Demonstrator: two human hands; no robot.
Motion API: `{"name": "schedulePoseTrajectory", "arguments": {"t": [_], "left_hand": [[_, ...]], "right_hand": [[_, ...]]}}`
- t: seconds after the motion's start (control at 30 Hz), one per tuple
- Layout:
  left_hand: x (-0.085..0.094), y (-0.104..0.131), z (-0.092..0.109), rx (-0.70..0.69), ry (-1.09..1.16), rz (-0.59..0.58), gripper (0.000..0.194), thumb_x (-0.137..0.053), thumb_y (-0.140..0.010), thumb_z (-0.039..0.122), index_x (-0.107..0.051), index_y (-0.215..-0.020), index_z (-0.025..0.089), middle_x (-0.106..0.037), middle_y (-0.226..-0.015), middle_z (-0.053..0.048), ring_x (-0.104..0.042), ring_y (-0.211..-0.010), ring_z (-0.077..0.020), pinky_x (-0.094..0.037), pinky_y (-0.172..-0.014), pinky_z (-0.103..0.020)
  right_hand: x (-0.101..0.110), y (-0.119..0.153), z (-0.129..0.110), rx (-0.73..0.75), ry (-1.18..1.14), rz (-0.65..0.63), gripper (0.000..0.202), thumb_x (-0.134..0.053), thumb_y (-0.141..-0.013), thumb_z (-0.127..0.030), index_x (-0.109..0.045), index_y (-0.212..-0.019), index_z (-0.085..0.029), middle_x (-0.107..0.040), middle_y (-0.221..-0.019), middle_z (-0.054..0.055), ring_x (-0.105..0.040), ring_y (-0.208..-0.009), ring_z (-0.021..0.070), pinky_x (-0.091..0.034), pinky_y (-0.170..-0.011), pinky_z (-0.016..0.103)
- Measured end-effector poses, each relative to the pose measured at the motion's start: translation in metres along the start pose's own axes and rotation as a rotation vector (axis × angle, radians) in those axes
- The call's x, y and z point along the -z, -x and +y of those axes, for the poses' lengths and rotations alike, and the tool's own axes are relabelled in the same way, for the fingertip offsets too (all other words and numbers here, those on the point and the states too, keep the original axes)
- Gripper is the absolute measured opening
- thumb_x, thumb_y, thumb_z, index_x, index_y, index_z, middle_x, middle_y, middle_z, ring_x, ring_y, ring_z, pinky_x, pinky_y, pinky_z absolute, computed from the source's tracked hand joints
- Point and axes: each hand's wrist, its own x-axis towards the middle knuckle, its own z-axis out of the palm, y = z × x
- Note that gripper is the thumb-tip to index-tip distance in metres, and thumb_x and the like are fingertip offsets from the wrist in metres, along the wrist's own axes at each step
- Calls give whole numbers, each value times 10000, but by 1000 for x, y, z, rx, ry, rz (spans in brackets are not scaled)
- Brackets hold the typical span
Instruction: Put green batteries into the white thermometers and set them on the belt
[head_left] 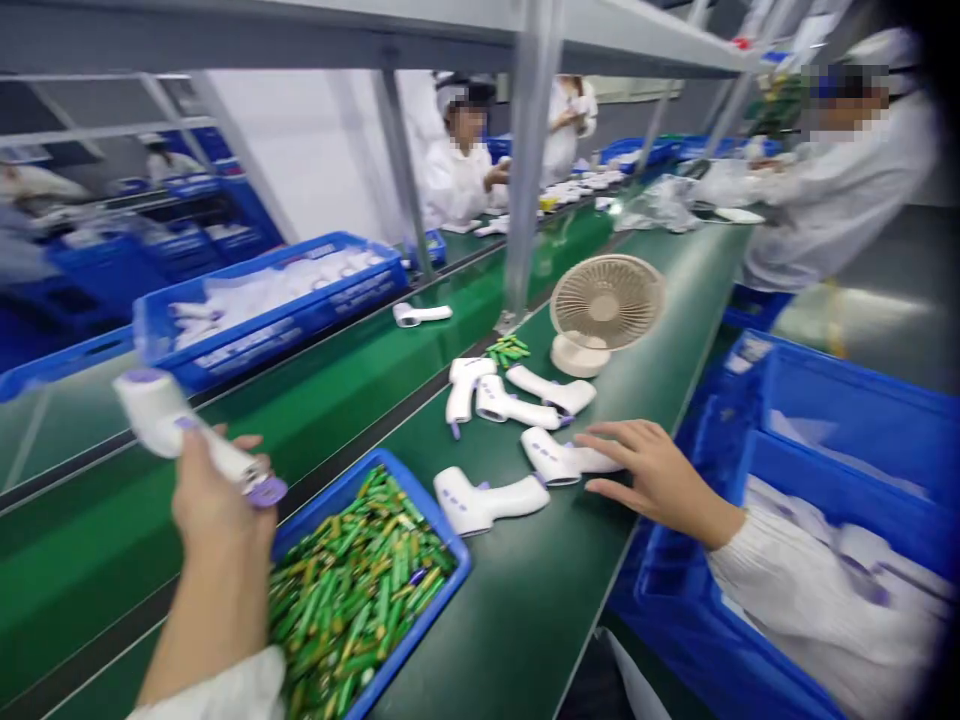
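Observation:
My left hand (217, 500) is wrapped round the handle of a white infrared thermometer (150, 415) with purple trim, raised over the green conveyor. The cover at its handle end hangs open. My right hand (656, 470) has its fingers spread over the handle of another thermometer (551, 458) on the bench; whether they touch it I cannot tell. Closer to me lies a further thermometer (487, 500). Several more thermometers (517, 405) are grouped behind. Between my hands stands a blue tray (446, 585) full of green batteries (360, 570).
A beige fan (604, 305) stands on the bench beside a small pile of batteries (508, 350). One thermometer (420, 315) lies on the conveyor (322, 385). Blue crates (847, 440) stand at right, another crate (277, 325) beyond the conveyor. A metal post (529, 160) rises ahead. Co-workers (847, 210) are farther off.

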Motion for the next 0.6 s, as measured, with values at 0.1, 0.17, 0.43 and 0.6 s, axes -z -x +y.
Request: {"name": "schedulePoseTrajectory", "arguments": {"t": [0.1,0.17,0.43,0.6], "left_hand": [[12,-12,-5,-42,183,92,392,-615,-759,473,-601,-895,105,-590,-582,-7,-469,-472,-104,-322,-465,-220],[12,-14,-8,-81,243,91,448,-638,-728,512,-605,-905,102,-593,-559,-13,-481,-473,-114,-321,-466,-223],[19,-10,-14,291,492,-19,490,-686,-635,586,-563,-812,146,-529,-519,14,-452,-432,-94,-270,-419,-196],[17,-9,-13,431,598,-104,498,-707,-616,580,-563,-837,158,-500,-528,25,-382,-401,-74,-215,-395,-195]], "right_hand": [[-4,-54,-54,117,-208,152,253,-572,-925,-338,-625,-1160,-262,-681,-1037,79,-609,-946,236,-440,-826,386],[-13,-94,-107,288,-323,39,175,-544,-937,-281,-639,-1078,-241,-691,-918,54,-605,-844,201,-433,-763,349],[-79,-175,-212,589,-155,-472,167,-691,-820,-314,-637,-752,-172,-657,-799,62,-573,-824,233,-390,-766,377],[-77,-189,-214,141,-958,-404,212,-452,-974,-345,-576,-1094,-222,-670,-900,23,-627,-749,157,-480,-734,326]]}}
